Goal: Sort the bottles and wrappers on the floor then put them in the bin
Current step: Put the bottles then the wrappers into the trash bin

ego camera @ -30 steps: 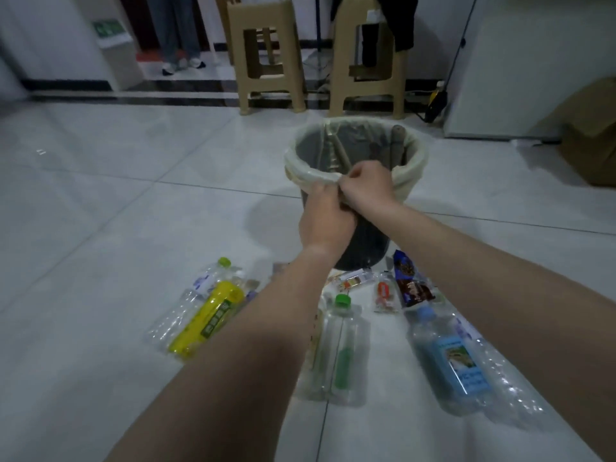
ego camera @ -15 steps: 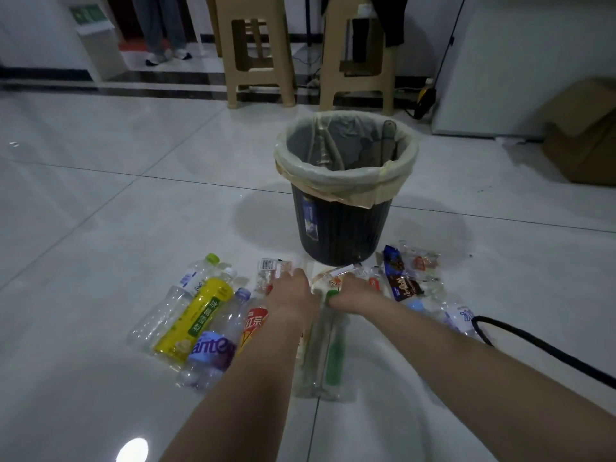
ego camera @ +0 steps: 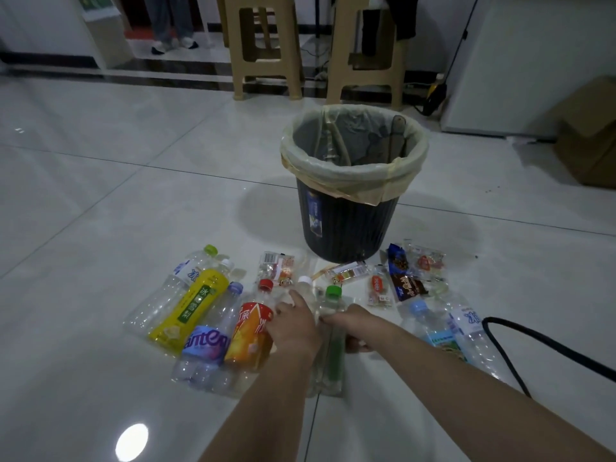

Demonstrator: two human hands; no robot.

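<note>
Both hands down low on the floor (ego camera: 100, 201), left hand (ego camera: 293, 328) spread flat on a clear bottle with a white cap (ego camera: 305, 285), right hand (ego camera: 353, 328) wrapped around the green-cap bottle (ego camera: 333, 328), wrappers (ego camera: 400, 281) nearby, bin (ego camera: 350, 221) just behind.

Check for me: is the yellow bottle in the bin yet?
No, the yellow bottle lies on the floor, left of the bin.
</note>
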